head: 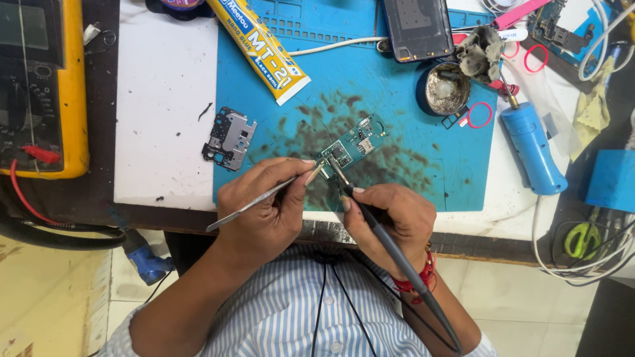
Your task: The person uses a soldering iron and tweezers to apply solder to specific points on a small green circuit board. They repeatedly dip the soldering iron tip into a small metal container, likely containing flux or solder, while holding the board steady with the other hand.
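Observation:
A small green circuit board point(352, 145) lies on the blue work mat point(410, 158), on a dark stained patch. My left hand point(264, 208) grips metal tweezers point(258, 200) whose tips touch the board's near end. My right hand point(390, 221) holds a dark soldering iron point(390, 248) like a pen, its tip point(333, 165) meeting the board next to the tweezer tips. The iron's cable runs down over my striped shirt.
A grey metal shield plate point(229, 139) lies left of the mat. A yellow glue tube point(261, 46), a dark phone point(418, 28), a round tin point(444, 89) and a blue tool point(532, 147) sit around. A yellow meter point(46, 86) stands far left; scissors point(581, 239) and cables lie right.

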